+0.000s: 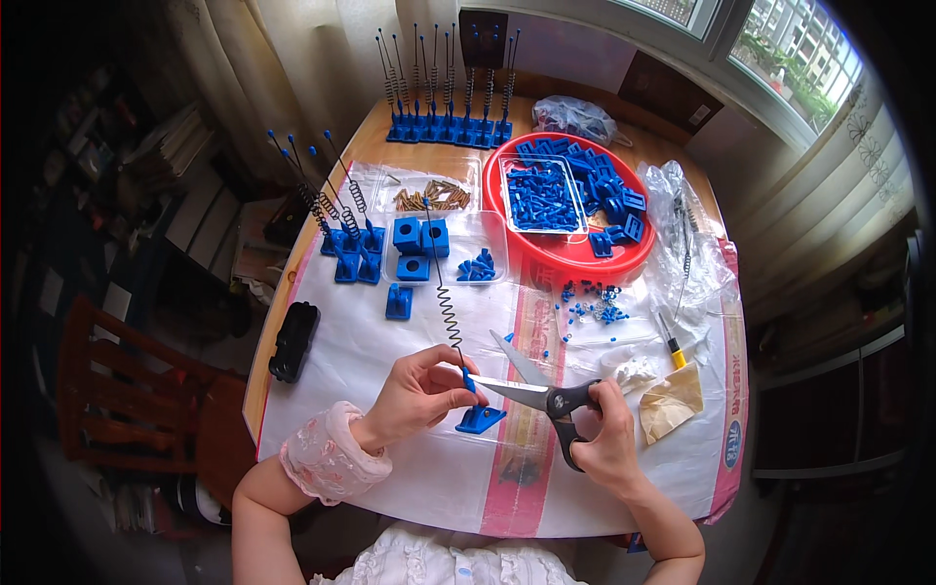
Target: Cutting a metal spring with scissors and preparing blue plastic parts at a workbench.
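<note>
Between its thumb and fingers my left hand [421,392] pinches a blue plastic base with a coiled wire spring [448,312] rising from it. The wire ends in a small blue tip at the top. The wedge-shaped foot of the blue base [480,420] hangs below my fingers. My right hand [609,439] has its fingers through the black handles of a pair of scissors [531,390]. The scissor blades stand apart, and the lower one reaches to the blue part at my left fingertips. Whether it touches cannot be made out.
A red basin [624,261] at the back right holds blue parts. Rows of finished spring pieces [448,129] line the table's far edge; more [349,255] stand left. A clear tray [487,273], brass pins [434,196], a black case [294,341] and a yellow-handled tool [676,353] lie around.
</note>
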A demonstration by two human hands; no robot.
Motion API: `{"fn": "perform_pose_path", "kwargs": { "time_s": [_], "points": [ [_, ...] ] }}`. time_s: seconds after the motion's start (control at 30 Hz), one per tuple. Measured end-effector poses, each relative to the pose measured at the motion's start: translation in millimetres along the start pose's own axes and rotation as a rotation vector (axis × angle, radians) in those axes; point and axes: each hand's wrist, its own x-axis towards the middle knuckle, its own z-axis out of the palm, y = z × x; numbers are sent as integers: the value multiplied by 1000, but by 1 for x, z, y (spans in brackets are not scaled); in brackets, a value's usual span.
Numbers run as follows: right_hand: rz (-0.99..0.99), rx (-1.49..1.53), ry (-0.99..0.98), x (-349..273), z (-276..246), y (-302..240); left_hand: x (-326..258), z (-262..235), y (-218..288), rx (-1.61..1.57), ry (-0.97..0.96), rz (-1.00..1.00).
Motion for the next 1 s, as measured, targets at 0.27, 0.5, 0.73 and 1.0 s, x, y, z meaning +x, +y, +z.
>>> {"fn": "perform_pose_path", "kwargs": {
  "time_s": [0.27,0.5,0.73,1.0],
  "points": [
    [-40,-55,-16,-2,2,0,-3,2,3,202,-1,47],
    [-56,-64,-35,-1,0,-3,-4,2,4,237,0,52],
    [-65,-62,-42,-2,-1,-3,-4,1,3,240,-4,49],
    [-46,-61,-34,-2,1,-2,-3,1,0,125,-29,26]
  ]
}}
